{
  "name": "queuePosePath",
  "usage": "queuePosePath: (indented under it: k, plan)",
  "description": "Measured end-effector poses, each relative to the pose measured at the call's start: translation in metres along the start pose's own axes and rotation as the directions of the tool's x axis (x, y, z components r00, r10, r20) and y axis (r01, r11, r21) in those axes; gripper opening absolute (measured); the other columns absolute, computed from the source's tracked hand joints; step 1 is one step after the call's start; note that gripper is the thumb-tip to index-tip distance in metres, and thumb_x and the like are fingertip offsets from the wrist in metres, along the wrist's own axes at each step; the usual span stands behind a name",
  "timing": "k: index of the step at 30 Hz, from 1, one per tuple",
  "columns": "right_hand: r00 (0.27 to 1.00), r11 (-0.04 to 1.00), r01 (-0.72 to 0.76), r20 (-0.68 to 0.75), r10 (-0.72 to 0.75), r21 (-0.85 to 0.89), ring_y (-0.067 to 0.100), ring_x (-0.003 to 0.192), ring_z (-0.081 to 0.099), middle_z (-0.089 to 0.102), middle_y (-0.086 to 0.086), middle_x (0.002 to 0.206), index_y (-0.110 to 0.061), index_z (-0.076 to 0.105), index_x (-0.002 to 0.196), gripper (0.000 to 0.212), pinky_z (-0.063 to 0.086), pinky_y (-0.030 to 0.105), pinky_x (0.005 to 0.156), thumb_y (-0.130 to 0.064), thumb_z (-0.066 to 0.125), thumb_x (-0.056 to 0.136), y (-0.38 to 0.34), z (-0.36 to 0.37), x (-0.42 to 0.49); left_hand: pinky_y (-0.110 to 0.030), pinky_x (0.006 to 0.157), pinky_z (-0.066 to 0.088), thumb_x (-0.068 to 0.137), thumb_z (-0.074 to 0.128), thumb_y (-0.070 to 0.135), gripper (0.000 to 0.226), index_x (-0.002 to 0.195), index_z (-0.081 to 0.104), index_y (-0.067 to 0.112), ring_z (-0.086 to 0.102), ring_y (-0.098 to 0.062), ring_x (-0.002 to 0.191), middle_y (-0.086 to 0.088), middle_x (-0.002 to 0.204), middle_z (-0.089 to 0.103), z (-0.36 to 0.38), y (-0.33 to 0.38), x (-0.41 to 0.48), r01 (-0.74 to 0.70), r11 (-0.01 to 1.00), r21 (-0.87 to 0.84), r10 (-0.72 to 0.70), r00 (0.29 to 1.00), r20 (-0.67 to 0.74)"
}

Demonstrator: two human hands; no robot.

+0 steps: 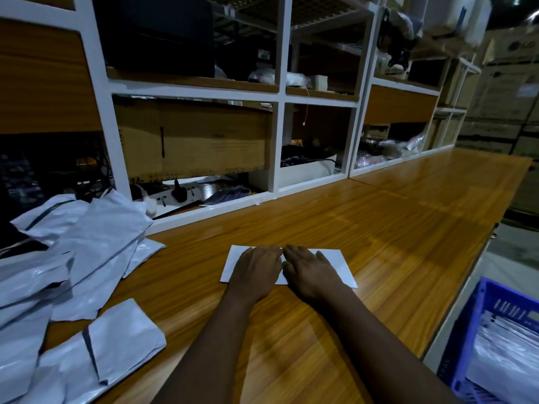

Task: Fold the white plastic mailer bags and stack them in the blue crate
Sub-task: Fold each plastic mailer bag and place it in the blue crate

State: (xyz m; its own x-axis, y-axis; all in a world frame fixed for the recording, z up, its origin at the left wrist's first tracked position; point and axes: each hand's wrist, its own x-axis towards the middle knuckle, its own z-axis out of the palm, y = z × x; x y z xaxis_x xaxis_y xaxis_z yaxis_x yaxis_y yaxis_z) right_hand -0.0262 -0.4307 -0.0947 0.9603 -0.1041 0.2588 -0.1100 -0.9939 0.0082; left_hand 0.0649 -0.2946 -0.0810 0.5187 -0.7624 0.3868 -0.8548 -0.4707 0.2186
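Pressing the fold. The left hand (256, 272) and right hand (309, 275) lie palm-down, side by side and touching at the forefingers, fingers straight and close together. They pinch nothing and bear flat on the folded mailer (232, 265), probably to flatten springy plastic so that the crease sets. The mailer lies directly under both palms on the wooden table (393, 228), and only its left and right ends show past the hands. To the left of the mailer, well apart, lies the loose pile of unfolded mailers (96, 243), probably kept on the left hand's side as supply. To the mailer's right and nearer the person, off the table's edge, stands the blue crate (478, 310), already holding white bags, within the right arm's sweep. Beyond the mailer rises white shelving (280, 94).
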Motion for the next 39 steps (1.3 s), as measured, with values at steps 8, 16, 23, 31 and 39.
queuePosePath:
  k: [8,16,23,31,39]
  plan:
    - [0.984,0.991,-0.133,0.118,0.136,-0.034,0.035,0.152,0.004,0.009,0.009,0.166,-0.015,0.023,0.156,0.105,0.010,0.059,0.118,-0.057,-0.021,0.071,-0.011,-0.012,-0.005,-0.043,0.120,0.014,0.108,0.021,0.035,0.051,0.157,0.019,0.021,0.016,-0.022,0.150,0.003,0.164,0.018,-0.004,0.005,-0.007,0.054,0.981,0.186,-0.087,0.981,0.171]
    - [0.972,0.983,-0.148,0.167,0.165,-0.107,0.038,0.152,0.005,0.009,0.010,0.166,-0.019,0.028,0.154,0.068,0.012,0.064,0.116,-0.051,0.001,0.100,-0.015,-0.018,-0.012,-0.047,0.121,0.009,0.106,0.015,0.045,0.057,0.158,0.012,0.021,0.008,-0.025,0.152,0.002,0.166,0.009,-0.003,0.004,-0.011,0.110,0.972,0.208,-0.163,0.953,0.257]
    - [0.957,0.975,-0.188,0.201,0.209,-0.118,0.038,0.152,0.001,0.004,0.012,0.166,-0.019,0.025,0.154,0.053,0.008,0.064,0.117,-0.041,0.015,0.108,-0.012,-0.019,-0.021,-0.048,0.122,0.003,0.106,0.014,0.047,0.059,0.159,0.005,0.022,-0.001,-0.025,0.152,0.001,0.166,0.000,-0.006,0.000,-0.017,0.143,0.973,0.184,-0.197,0.925,0.325]
    - [0.959,0.972,-0.189,0.185,0.213,-0.139,0.041,0.151,0.004,0.009,0.014,0.165,-0.018,0.026,0.153,0.055,0.012,0.066,0.115,-0.041,0.012,0.106,-0.006,-0.019,-0.014,-0.050,0.122,0.007,0.106,0.015,0.049,0.060,0.159,0.009,0.021,0.002,-0.030,0.152,-0.002,0.166,0.004,-0.008,-0.001,-0.009,0.152,0.969,0.197,-0.207,0.930,0.304]
    - [0.939,0.965,-0.228,0.233,0.253,-0.128,0.039,0.151,-0.001,0.004,0.013,0.166,-0.018,0.024,0.153,0.054,0.009,0.067,0.115,-0.043,0.015,0.106,0.006,-0.020,-0.013,-0.050,0.122,0.011,0.105,0.014,0.049,0.059,0.158,0.012,0.023,0.002,-0.033,0.151,-0.006,0.166,0.004,0.001,-0.020,0.002,0.131,0.955,0.266,-0.219,0.916,0.335]
